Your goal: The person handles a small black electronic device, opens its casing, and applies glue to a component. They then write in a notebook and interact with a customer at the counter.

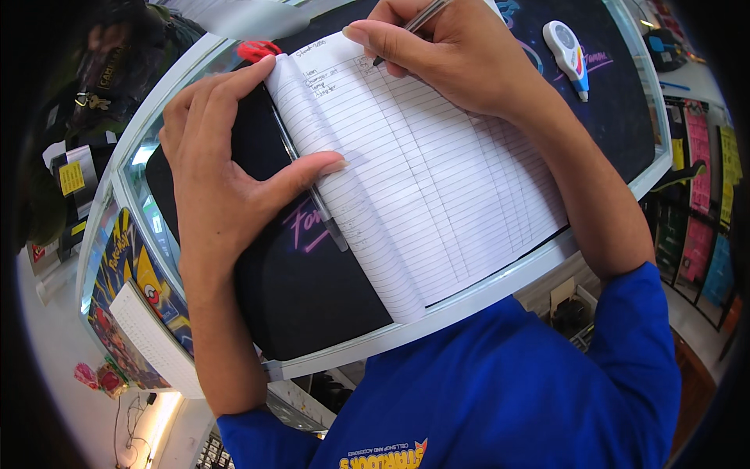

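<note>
The right hand (473, 64) grips a pen (430, 14), whose tip is near the top of the open notebook (453, 187). This notebook lies on a black mat (312, 313) upon the desk (332, 356). The left hand (212, 176) is open, its thumb and fingers spread at the notebook's left edge, across a second pen (331, 223). A correction tape (564, 51) lies at the right.

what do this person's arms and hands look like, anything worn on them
The left hand and right hand are bare, with no gloves, rings or watch visible. The forearms are uncovered. The left sleeve and right sleeve are short, blue and plain where seen; the blue shirt has yellow and white lettering.
</note>
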### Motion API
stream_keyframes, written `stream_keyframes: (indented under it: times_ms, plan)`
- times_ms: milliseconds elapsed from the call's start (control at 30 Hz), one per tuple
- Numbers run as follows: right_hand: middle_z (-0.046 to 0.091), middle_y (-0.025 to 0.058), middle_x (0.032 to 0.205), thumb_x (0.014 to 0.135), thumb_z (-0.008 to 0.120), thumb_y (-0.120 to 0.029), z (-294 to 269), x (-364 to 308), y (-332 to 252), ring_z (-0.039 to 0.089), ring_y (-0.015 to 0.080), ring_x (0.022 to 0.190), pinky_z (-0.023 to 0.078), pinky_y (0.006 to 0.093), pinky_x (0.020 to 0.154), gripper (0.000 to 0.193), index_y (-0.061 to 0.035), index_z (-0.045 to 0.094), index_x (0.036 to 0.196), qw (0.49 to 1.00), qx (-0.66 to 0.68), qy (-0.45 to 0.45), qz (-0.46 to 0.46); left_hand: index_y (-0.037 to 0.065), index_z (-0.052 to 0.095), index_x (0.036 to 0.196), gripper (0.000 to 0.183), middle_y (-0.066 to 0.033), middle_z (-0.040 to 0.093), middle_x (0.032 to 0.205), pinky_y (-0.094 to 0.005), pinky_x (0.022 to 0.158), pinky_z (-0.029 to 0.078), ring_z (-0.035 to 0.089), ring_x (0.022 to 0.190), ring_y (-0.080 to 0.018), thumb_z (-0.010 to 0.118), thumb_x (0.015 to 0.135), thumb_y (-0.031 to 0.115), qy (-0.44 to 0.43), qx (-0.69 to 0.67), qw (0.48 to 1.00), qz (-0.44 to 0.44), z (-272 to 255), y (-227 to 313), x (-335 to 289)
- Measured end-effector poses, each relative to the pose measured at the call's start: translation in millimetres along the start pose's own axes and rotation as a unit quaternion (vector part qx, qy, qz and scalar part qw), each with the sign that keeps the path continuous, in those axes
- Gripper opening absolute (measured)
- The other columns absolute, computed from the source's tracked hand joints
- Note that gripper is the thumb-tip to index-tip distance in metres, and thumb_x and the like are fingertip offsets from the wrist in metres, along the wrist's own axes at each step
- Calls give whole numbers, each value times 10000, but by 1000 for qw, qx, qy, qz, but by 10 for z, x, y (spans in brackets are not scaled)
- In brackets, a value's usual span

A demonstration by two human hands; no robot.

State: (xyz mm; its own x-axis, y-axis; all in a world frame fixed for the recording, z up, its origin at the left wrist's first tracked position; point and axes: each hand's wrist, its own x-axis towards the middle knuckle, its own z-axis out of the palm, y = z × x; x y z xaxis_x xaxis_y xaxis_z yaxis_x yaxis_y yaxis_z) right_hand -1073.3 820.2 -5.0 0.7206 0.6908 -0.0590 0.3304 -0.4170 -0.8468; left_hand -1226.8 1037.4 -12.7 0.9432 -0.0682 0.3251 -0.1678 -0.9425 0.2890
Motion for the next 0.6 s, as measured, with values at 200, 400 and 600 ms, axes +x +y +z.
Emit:
stream_keyframes:
  times_ms: [200,400,600]
  plan:
    - [632,53,632,1017,673,-247,-26,3,-11,533,104,587,402,292,552,317,13,706,839,1000,-16,-10,3,109,655,1367,906,-88,655,1296,-428,1106,395,524,1242,-290,950,614,516,-2,-1,1000,0,-7,17,17]
    - [681,60,749,1039,677,-357,33,34,210,603,109,690,490,255,649,339,-31,731,959,972,233,26,18,98,657,1354,877,-92,662,1297,-428,1112,373,536,1242,-296,943,623,488,6,0,1000,5,-15,47,4]
    - [505,-13,635,1097,393,-582,-76,-51,202,392,66,477,310,222,439,629,-124,536,691,971,237,37,15,109,642,1195,340,-111,640,1249,-453,1029,372,567,1210,-319,730,867,129,82,-53,995,-2,-99,125,5]
